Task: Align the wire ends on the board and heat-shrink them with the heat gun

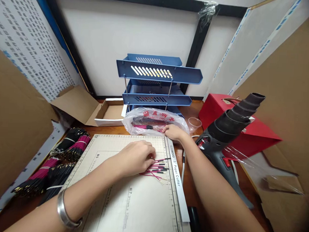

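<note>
My left hand rests on the paper cutter board, fingers curled down on a small fan of pink and black wires near the board's right ruler edge. My right hand reaches forward to a clear plastic bag with red print that holds more pink wires; its fingers are closed at the bag's opening, and what they grip is hidden. A silver bracelet circles my left wrist.
A black heat gun stands right of the board, before a red box. Bundles of pink and black wires lie at the left. Behind are a blue tiered tray, an open carton and a plastic cup.
</note>
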A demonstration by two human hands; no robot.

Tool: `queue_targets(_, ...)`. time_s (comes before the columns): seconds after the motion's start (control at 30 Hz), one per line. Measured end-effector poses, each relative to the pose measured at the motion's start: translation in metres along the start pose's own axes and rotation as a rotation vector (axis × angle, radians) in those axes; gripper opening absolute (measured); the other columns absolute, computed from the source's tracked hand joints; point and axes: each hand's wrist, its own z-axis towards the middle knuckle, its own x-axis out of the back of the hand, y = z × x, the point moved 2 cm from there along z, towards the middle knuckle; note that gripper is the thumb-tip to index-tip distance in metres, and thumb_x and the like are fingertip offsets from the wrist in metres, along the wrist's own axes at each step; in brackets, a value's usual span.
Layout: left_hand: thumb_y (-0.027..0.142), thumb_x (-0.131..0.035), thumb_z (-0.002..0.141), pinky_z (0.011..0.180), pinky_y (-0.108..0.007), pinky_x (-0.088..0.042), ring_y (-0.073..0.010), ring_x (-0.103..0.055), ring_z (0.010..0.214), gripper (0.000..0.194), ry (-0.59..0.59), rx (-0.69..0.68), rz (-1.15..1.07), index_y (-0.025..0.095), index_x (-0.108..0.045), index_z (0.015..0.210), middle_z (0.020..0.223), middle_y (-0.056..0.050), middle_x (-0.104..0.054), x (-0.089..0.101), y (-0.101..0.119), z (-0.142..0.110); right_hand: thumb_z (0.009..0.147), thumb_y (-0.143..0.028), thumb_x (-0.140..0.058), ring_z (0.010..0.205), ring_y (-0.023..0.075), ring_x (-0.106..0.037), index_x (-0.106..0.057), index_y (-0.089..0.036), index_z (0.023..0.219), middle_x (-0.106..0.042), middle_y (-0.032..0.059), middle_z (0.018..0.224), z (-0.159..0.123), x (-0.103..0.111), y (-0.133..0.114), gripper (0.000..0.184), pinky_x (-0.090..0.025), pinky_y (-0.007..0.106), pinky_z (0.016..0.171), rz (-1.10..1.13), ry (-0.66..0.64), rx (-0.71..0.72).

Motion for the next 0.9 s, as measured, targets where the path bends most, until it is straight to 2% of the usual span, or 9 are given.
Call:
queue_targets(0.13,0.019,-0.063,0.088,0.084,-0.036,-0.049,-0.0240,-0.066,0.095,0.013,-0.008,0.018,0.009,0.020,-0.075,0.093,0.099,-0.006,-0.074,-0.001,0.000,0.002,0.099,-0.040,-0.058,0.110,0.0196,-0.065,-0.066,-0.017,0.118,-0.067,0.0086,0.123,0.004,-0.004,0.005,0.031,-0.055,0.043,0.100,0.076,0.045,0.008)
queue_targets(0.33,0.021,-0.061,0.088,0.085,-0.038,-0.050,-0.0257,-0.067,0.096,0.016,-0.026,0.054,0.024,0.021,-0.076,0.094,0.098,-0.007,-0.075,-0.003,-0.002,0.003,0.099,-0.043,-0.058,0.111,0.0198,-0.065,-0.068,-0.016,0.111,-0.069,0.0083,0.117,-0.009,-0.013,0.014,0.032,-0.052,0.046,0.104,0.146,0.204,-0.018)
queue_targets(0.47,0.019,-0.060,0.087,0.085,-0.038,-0.050,-0.0266,-0.066,0.098,0.016,-0.050,0.050,0.052,0.020,-0.074,0.093,0.098,-0.008,-0.075,-0.003,0.003,0.004,0.099,-0.042,-0.057,0.114,0.0205,-0.064,-0.066,-0.016,0.116,-0.067,0.0092,0.122,-0.011,-0.013,0.018,0.033,-0.052,0.046,0.104,0.188,0.280,-0.007)
queue_targets(0.57,0.018,-0.059,0.087,0.083,-0.037,-0.050,-0.0263,-0.066,0.097,0.015,-0.062,0.048,0.071,0.018,-0.073,0.092,0.098,-0.009,-0.074,-0.001,0.007,0.004,0.098,-0.041,-0.059,0.111,0.0200,-0.065,-0.066,-0.015,0.116,-0.067,0.0090,0.121,-0.007,-0.006,0.014,0.033,-0.054,0.044,0.101,0.203,0.251,0.020)
queue_targets(0.73,0.019,-0.059,0.089,0.080,-0.035,-0.048,-0.0251,-0.066,0.094,0.014,-0.065,0.069,0.075,0.018,-0.073,0.092,0.098,-0.010,-0.075,0.000,0.008,0.003,0.098,-0.045,-0.059,0.098,0.0173,-0.067,-0.069,-0.015,0.099,-0.071,0.0058,0.104,-0.008,0.001,0.007,0.031,-0.056,0.039,0.094,0.188,0.156,0.040)
queue_targets(0.83,0.018,-0.059,0.088,0.077,-0.033,-0.047,-0.0231,-0.067,0.088,0.014,-0.060,0.083,0.061,0.019,-0.073,0.090,0.093,-0.008,-0.076,0.002,0.007,0.003,0.098,-0.043,-0.059,0.100,0.0182,-0.067,-0.068,-0.014,0.101,-0.071,0.0061,0.104,-0.022,-0.004,0.006,0.030,-0.055,0.042,0.097,0.221,0.207,0.069)
queue_targets(0.9,0.017,-0.059,0.089,0.074,-0.031,-0.046,-0.0212,-0.067,0.082,0.015,-0.055,0.090,0.050,0.019,-0.074,0.090,0.090,-0.006,-0.076,0.005,0.007,0.003,0.100,-0.040,-0.055,0.108,0.0197,-0.066,-0.068,-0.014,0.105,-0.071,0.0078,0.112,-0.037,-0.011,0.006,0.030,-0.052,0.044,0.103,0.270,0.291,0.101)
